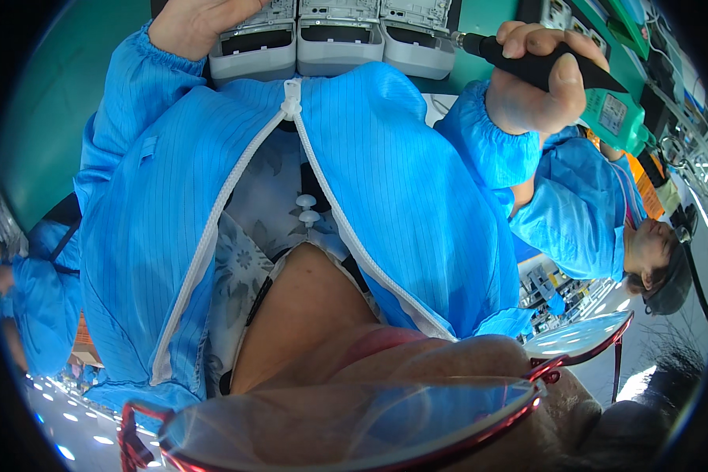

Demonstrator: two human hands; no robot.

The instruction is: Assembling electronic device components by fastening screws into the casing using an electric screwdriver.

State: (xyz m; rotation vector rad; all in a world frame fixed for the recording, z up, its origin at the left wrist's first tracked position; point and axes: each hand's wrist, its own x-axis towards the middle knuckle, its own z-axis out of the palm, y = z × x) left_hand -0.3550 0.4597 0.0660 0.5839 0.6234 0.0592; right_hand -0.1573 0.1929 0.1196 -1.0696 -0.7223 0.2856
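Observation:
My right hand is closed around a slim black electric screwdriver, held roughly level with its metal tip pointing left. That tip is close by the right-hand grey housing; whether it touches cannot be told. Three grey-white plastic housings stand side by side, with a middle housing and a left housing, each with a dark slot facing me. My left hand is beside the left housing, with one digit stretched toward it. The upper picture edge cuts off its other fingers.
A green work surface lies under the housings. A green bottle stands beyond my right wrist. At the right is a co-worker in a blue smock; another blue sleeve shows at far left. Cables hang at the right rim.

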